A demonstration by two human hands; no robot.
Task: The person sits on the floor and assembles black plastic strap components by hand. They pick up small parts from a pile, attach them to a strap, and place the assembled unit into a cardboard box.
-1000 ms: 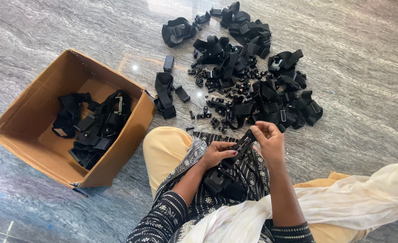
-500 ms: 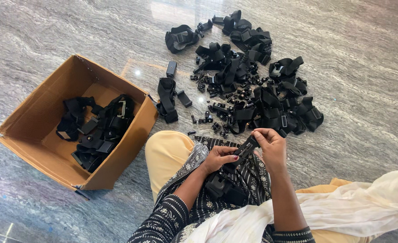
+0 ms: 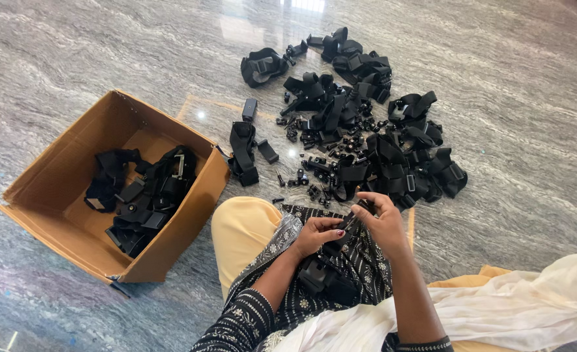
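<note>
The person sits on the grey marbled floor (image 3: 93,58) with both forearms reaching forward over the lap, elbows bent and drawn in toward the body. The left hand (image 3: 316,233) lies palm down, wrist slightly bent, its fingers curled around the lower end of a small black strap piece (image 3: 352,219). The right hand (image 3: 385,225) sits just beside it, a little farther forward, with its fingers pinched on the upper end of the same piece. So both hands are closed on that one thing and are close together, nearly touching, above the patterned dark dress. More black strap with a buckle part (image 3: 324,277) lies in the lap below the hands, between the forearms.

Just ahead of the hands, on the floor, spreads a loose heap of black straps and small clips (image 3: 366,137). A single folded strap (image 3: 243,153) lies apart from the heap, on its left, near the corner of an open cardboard box (image 3: 54,169). The box stands on the floor well to the left of the left knee and holds a bundle of black straps (image 3: 145,192). A pale cloth (image 3: 497,300) drapes across the right side of the lap.
</note>
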